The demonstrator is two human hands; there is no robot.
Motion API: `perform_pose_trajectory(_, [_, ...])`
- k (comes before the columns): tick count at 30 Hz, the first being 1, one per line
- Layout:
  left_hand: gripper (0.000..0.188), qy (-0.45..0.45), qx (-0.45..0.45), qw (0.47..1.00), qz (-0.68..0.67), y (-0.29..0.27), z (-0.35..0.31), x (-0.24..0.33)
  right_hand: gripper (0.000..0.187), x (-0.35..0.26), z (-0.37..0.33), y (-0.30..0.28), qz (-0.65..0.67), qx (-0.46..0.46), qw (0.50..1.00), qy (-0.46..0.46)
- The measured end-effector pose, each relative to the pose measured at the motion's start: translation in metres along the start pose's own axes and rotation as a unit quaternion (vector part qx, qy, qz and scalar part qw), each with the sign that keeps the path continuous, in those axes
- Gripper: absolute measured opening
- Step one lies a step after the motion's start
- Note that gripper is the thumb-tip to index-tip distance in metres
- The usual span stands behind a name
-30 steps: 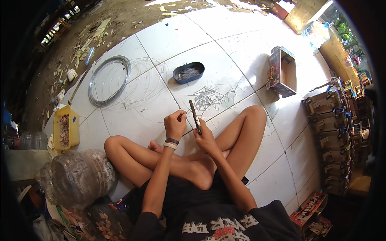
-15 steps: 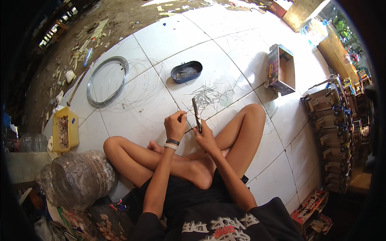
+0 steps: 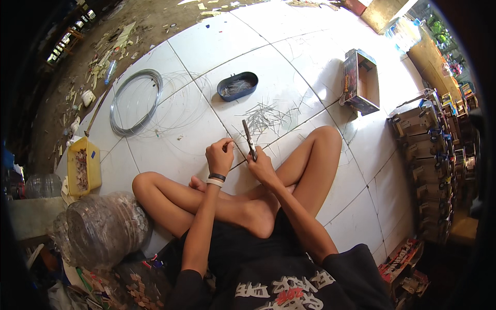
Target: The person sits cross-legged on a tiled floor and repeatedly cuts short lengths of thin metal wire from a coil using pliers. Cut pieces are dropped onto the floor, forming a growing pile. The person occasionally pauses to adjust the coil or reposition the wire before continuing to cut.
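My right hand is wrapped round the handles of a pair of pliers. Their dark jaws point up and away, leaning slightly left. Just to the left, my left hand is closed, thumb against the curled fingers; whatever it pinches is too small to make out. A loose strand from the wire coil curves across the tiles toward this hand. Beyond the pliers, many short cut wire pieces lie scattered in a pile. Behind them, a dark blue oval tin holds more such pieces.
At right stand an open wooden box and stacked wooden toy trucks. A yellow container of small brown bits and a large clear plastic jug are at left. My crossed legs frame the white tiled floor.
The view has shifted slightly. My left hand has drawn a little away from the pliers, and the pliers tilt slightly more to the left. Both hands stay closed.
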State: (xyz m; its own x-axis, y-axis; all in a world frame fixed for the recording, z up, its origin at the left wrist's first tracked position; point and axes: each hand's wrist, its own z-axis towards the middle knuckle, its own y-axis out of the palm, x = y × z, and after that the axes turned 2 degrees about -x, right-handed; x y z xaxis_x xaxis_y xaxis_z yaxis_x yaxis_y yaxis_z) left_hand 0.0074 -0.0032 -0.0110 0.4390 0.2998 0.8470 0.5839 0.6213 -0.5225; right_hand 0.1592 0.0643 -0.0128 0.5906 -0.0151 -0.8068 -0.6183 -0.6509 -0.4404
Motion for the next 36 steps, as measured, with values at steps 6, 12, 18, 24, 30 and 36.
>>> perform_pose_trajectory(6, [0.011,-0.019,0.011,1.000,0.002,-0.007,0.008,0.003,0.034,-0.011,0.022,-0.014,-0.046,0.063,0.997,0.024])
perform_pose_trajectory(12, [0.012,-0.045,0.008,0.999,-0.010,0.001,0.017,0.016,0.048,-0.004,-0.011,0.002,0.050,-0.010,0.997,-0.059])
perform_pose_trajectory(18, [0.013,-0.032,0.025,0.999,-0.017,0.006,0.016,0.022,0.050,-0.011,-0.024,0.021,0.076,-0.005,0.993,-0.090])
perform_pose_trajectory(24, [0.012,0.005,0.015,0.999,0.033,0.003,0.016,0.037,0.041,-0.019,-0.019,0.036,0.092,0.134,0.983,-0.089])
perform_pose_trajectory(30, [0.012,-0.002,0.009,0.998,0.056,0.003,0.011,0.038,0.053,-0.012,-0.012,0.035,0.117,0.105,0.983,-0.099])
perform_pose_trajectory(36, [0.013,-0.012,0.005,0.999,0.046,0.004,0.005,0.024,0.050,0.006,-0.021,0.021,0.112,0.041,0.983,-0.137])
